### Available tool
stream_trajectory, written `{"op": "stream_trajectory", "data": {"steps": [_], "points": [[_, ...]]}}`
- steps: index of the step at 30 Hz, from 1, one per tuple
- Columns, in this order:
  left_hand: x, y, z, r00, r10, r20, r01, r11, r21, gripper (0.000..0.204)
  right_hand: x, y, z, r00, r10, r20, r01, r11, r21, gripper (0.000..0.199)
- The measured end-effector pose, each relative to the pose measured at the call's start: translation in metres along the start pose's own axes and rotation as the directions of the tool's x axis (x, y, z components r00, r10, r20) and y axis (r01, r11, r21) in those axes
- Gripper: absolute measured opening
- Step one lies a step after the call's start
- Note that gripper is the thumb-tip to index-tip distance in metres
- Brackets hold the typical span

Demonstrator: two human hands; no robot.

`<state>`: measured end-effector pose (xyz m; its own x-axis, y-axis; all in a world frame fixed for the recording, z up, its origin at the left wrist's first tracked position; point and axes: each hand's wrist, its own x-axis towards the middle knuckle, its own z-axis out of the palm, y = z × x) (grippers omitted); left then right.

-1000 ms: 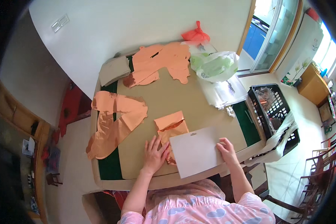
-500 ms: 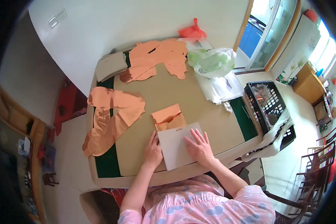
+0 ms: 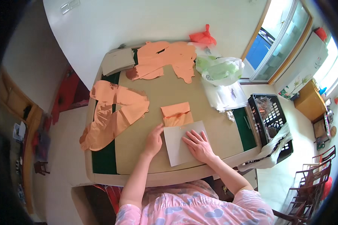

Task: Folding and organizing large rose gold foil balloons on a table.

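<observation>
We see a tan table [image 3: 221,131] with green side strips [image 3: 104,162]; pale card [image 3: 175,149] near its front edge, overlapping folded orange sheet [image 3: 176,112]. Right hand [image 3: 199,145] lies flat on card, fingers spread; left hand [image 3: 153,141] at card's left edge, grip we can't tell. Black crate [image 3: 279,108] right.

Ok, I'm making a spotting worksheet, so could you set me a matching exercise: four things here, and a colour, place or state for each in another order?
Things
1. Right hand
2. Card
3. Packet
4. Basket

Descriptions
A. Black, by the right edge of the table
B. Orange, just beyond the card
C. Resting on the card, fingers spread
D. Pale grey, partly covered by a hand

Pairs: 1-C, 2-D, 3-B, 4-A
</observation>
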<state>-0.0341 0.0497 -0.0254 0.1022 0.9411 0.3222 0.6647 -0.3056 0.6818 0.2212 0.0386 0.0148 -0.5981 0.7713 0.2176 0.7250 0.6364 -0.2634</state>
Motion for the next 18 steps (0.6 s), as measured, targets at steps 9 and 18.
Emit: {"op": "stream_trajectory", "data": {"steps": [9, 18], "points": [[0.025, 0.041, 0.032, 0.984, 0.175, 0.026, -0.174, 0.927, 0.332, 0.036, 0.001, -0.001, 0.002, 1.000, -0.024, 0.010, 0.024, 1.000, 0.001, 0.043], [0.021, 0.042, 0.048, 0.985, 0.166, 0.043, -0.171, 0.920, 0.353, 0.039, 0.007, 0.001, -0.001, 0.998, -0.043, 0.052, 0.039, 0.997, 0.070, 0.042]]}}
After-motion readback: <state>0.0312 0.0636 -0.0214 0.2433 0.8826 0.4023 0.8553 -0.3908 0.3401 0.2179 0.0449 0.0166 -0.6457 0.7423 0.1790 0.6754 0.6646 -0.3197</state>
